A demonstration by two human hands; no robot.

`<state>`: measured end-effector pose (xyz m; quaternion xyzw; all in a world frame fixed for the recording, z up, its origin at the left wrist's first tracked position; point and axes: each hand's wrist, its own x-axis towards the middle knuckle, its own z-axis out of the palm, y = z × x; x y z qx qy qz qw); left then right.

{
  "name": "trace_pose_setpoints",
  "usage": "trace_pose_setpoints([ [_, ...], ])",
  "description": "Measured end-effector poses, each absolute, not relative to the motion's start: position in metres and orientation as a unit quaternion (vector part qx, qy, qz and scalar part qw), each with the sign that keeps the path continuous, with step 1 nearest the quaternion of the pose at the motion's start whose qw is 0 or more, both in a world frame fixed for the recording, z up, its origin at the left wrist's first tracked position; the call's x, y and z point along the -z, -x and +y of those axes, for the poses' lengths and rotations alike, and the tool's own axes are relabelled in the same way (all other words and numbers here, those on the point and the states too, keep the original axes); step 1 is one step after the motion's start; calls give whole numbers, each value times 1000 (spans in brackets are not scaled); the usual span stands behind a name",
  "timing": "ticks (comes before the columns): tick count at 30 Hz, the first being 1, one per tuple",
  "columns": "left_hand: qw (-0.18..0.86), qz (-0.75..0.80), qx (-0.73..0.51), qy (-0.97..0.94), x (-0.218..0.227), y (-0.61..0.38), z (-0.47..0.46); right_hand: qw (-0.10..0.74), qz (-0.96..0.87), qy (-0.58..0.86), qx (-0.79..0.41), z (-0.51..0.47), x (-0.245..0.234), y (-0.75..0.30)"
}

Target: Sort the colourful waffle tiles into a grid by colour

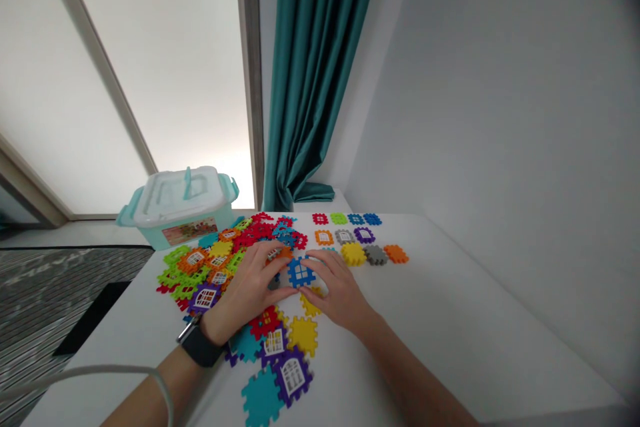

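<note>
Between my two hands is a blue interlocking tile with a white window grid, close to the edge of the tile heap. My left hand, with a dark watch on its wrist, has its index finger and thumb at the tile's left edge. Opposite it, my right hand curves its fingers and thumb onto the tile's right side. A yellow tile lies partly under my right thumb. Below my hands are a yellow tile, a purple window tile and a turquoise tile.
A heap of mixed tiles spreads to the left. Several tiles form rows at the back right, including a yellow one and an orange one. A lidded turquoise box stands back left. A pale cable crosses the lower left.
</note>
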<state>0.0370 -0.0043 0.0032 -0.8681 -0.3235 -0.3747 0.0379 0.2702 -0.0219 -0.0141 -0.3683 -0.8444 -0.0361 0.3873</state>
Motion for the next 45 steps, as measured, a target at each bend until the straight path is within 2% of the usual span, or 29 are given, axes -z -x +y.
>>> trace_pose_setpoints([
  [14,39,-320,338,884,-14,-63,15,376,-837,392,75,-15,3,-292],
  [21,-10,-312,274,910,-18,-87,40,383,-816,425,77,-5,0,-327],
  [31,4,-312,199,929,2,-102,83,369,-785,493,72,23,12,-399],
  [37,-24,-308,164,937,15,-100,96,348,-780,516,65,54,18,-443],
  [45,-22,-307,169,936,30,-94,99,316,-773,549,30,104,26,-485],
])
